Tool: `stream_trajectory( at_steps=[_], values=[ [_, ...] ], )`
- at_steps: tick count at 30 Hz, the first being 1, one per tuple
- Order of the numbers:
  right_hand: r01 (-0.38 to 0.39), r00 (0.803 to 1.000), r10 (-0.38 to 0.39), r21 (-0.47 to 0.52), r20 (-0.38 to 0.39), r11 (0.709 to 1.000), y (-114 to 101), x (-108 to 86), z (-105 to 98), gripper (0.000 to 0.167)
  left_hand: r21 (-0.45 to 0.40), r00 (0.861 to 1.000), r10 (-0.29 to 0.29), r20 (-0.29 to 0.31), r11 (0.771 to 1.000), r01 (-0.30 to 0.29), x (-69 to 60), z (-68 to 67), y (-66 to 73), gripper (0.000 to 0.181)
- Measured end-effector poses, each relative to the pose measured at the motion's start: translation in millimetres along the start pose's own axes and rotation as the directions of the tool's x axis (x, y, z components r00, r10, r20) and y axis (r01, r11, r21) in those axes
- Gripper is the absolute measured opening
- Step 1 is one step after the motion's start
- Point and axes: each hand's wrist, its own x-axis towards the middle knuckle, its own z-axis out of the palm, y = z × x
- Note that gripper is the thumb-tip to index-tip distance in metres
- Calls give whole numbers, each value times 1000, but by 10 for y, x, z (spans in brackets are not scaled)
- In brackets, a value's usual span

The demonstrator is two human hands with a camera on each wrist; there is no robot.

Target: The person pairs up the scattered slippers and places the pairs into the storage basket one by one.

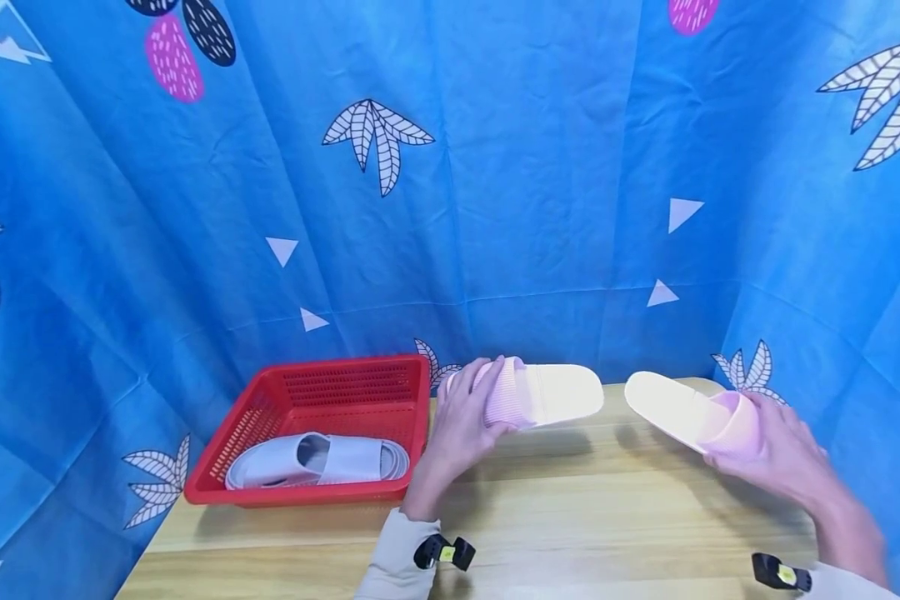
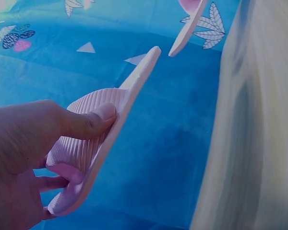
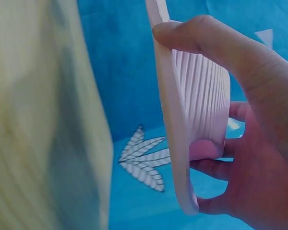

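Observation:
My left hand (image 1: 461, 421) grips a pale pink slipper (image 1: 566, 393) at its ribbed strap, above the table. In the left wrist view the thumb of that hand (image 2: 33, 139) lies on the strap of the slipper (image 2: 103, 132), fingers round the other side. My right hand (image 1: 783, 454) holds a second pink slipper (image 1: 671, 408) by its strap end, also raised. In the right wrist view the thumb of that hand (image 3: 259, 105) presses the sole edge of this slipper (image 3: 175, 124). The two slippers are apart, their free ends pointing at each other.
A red basket (image 1: 307, 497) stands on the left of the wooden table (image 1: 570, 533), with grey-white slippers (image 1: 352, 460) lying in it. A blue patterned curtain (image 1: 525, 192) hangs behind the table and at both sides.

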Motion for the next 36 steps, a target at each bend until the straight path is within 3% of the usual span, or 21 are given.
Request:
stream_trajectory(
  at_steps=[12,20,30,36],
  values=[
    [7,987,-16,-58,-160,998,-274,-47,-307,125,-114,995,-9,-96,993,-2,-110,-164,-82,107],
    [39,968,-50,-51,-248,998,-480,-60,-427,125,-151,981,-7,-193,988,-22,-190,-304,-157,106],
    [182,906,-181,-35,-383,983,-681,-65,-486,123,-135,969,-1,-247,990,-34,-246,-608,-277,108],
    [207,892,-227,-93,-391,974,-776,-71,-532,124,-150,963,5,-268,988,-47,-265,-728,-311,107]
  ],
)
